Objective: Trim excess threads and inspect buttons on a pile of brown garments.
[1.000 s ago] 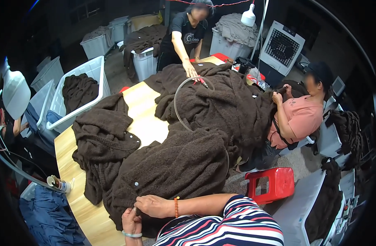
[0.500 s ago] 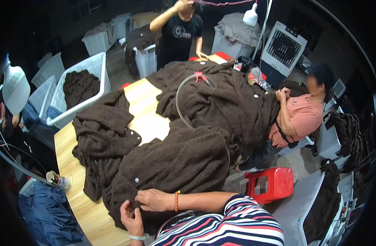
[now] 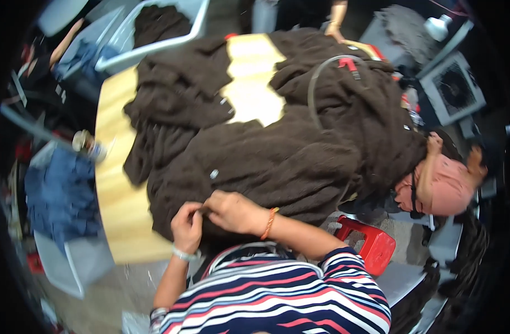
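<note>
A dark brown, fuzzy fleece garment (image 3: 255, 161) lies bunched on the table in front of me, a small white spot (image 3: 214, 173) showing on it. At its near edge my left hand (image 3: 186, 227) is closed in a pinch on a dark bit of the fleece. Right beside it, nearly touching, my right hand (image 3: 235, 213) has its fingers curled closed on the same edge. Motion blur hides the exact grip.
More brown fleece (image 3: 372, 106) covers the right, with a clear hose and red nozzle (image 3: 348, 65) on it. The wooden table (image 3: 119, 222) shows at left, near a small jar (image 3: 89, 146) and blue cloth (image 3: 60, 195). A red stool (image 3: 372, 245) and a co-worker in pink (image 3: 441, 183) are right.
The view has tilted and swung, so the table sits higher and further right. My fingertips have come together at the garment's edge. The co-worker at the far side has lowered the raised arm.
</note>
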Demonstrator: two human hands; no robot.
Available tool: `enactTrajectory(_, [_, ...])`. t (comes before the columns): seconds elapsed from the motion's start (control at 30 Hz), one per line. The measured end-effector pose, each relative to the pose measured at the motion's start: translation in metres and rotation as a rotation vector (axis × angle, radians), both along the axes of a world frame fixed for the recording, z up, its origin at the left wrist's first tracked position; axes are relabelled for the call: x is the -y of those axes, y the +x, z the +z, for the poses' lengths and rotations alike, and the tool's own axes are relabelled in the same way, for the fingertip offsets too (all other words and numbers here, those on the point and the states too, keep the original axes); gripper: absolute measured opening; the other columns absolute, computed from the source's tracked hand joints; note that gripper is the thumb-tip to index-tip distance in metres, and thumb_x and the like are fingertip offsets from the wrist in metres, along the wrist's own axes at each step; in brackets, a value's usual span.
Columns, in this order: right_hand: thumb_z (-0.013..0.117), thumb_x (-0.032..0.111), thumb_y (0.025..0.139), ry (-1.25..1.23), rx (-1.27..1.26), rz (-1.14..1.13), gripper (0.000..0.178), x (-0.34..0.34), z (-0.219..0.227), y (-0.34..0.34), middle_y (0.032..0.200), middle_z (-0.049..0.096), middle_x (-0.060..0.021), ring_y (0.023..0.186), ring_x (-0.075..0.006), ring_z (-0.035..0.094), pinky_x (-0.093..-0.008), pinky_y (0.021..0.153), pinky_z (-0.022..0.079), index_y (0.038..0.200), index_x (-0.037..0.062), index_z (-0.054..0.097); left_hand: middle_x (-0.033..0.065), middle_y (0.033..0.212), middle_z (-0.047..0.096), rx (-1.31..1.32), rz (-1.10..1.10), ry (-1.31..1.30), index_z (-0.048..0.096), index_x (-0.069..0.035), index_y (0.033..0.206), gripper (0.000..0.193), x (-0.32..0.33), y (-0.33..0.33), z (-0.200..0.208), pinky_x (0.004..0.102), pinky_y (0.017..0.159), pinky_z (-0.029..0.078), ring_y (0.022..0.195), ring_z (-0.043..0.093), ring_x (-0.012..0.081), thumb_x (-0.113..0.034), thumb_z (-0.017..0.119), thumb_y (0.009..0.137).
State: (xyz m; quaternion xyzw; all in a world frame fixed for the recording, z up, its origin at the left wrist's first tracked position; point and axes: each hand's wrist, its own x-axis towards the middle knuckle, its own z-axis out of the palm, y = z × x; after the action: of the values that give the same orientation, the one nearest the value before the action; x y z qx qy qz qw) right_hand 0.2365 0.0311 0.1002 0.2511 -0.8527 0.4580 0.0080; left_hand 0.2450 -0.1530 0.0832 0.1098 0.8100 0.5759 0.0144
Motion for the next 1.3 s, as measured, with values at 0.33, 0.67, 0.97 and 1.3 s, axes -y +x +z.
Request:
enactTrajectory(0.33, [0.059,-0.007,0.076,-0.055,0.226,0.004,0.021,-0.006,0.009,-0.008,0.087,0.06,-0.0196,0.082,-0.0393,0.062,-0.0429,0.074,0.051,0.095,-0.0034,0.065,-0.0001,0.09,0.062,0.372,0.009,0.289,0.06,0.003,0.101,0.009,0.001,0.003,-0.017,0.0168,0.073,0.044,0.08,0.055,0.0027,-0.001,0.055,0.095])
enactTrajectory(0.67, [0.061,-0.003,0.073,-0.13,0.283,0.148,0.018,-0.006,0.005,-0.022,0.081,0.064,-0.0192,0.072,-0.0332,0.065,-0.0369,0.066,0.051,0.09,-0.0063,0.066,-0.0008,0.091,0.061,0.394,-0.006,0.333,0.06,0.002,0.1,0.008,0.01,0.003,-0.021,0.018,0.074,0.045,0.081,0.055,0.0033,-0.001,0.055,0.094])
enactTrajectory(0.97, [0.068,0.02,0.081,-0.159,0.504,0.029,0.026,-0.007,0.002,-0.034,0.075,0.066,-0.0211,0.068,-0.0241,0.065,-0.0362,0.063,0.05,0.089,-0.0046,0.066,-0.0011,0.085,0.06,0.307,-0.14,0.219,0.063,0.0,0.097,0.007,0.008,-0.021,-0.01,0.02,0.068,0.045,0.076,0.054,0.0051,-0.002,0.06,0.09])
enactTrajectory(1.3, [0.072,0.021,0.086,-0.784,-0.011,-0.725,0.056,-0.217,0.039,-0.111,0.122,0.055,-0.0143,0.105,-0.0167,0.056,-0.0289,0.089,0.049,0.128,-0.0035,0.046,0.0019,0.098,0.061,0.241,0.312,0.187,0.06,0.0,0.105,0.015,0.019,0.014,-0.012,0.0214,0.078,0.045,0.086,0.055,0.0076,-0.002,0.061,0.091])
